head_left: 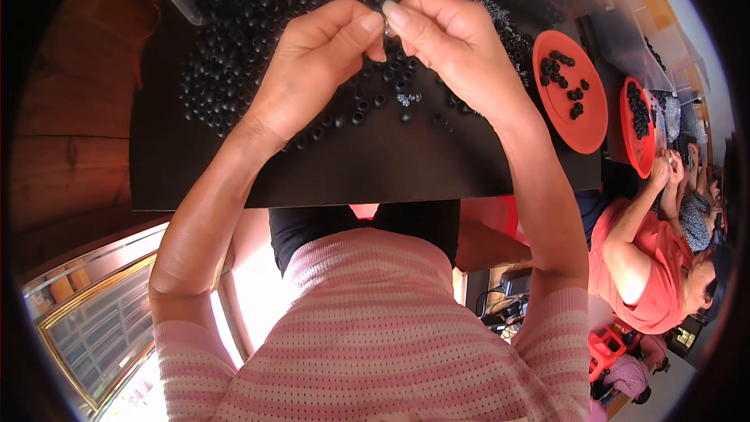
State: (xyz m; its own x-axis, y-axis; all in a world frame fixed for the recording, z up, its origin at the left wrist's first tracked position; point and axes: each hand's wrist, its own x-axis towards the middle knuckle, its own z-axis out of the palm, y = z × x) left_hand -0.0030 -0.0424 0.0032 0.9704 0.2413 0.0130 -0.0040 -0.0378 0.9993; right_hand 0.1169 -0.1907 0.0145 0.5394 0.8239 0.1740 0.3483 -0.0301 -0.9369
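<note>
My left hand [320, 59] and my right hand [457, 43] meet over the far part of the dark table, thumbs and fingers pinched together. Between their fingertips sits a small shiny, clear or silvery piece [387, 27], mostly covered by the fingers; its kind cannot be made out. Around and beyond both hands spreads a big heap of small round black parts [234, 55] with holes in them. A little clump of silvery bits [408, 99] lies on the table just below the hands, among loose black parts.
Right of my right hand an orange plate [590, 121] holds several black parts. More silvery bits [496, 12] lie by the heap. Farther right are a second orange plate [644, 160] and a co-worker in an orange-red shirt [648, 289]. The table's near edge [328, 205] is before my waist.
</note>
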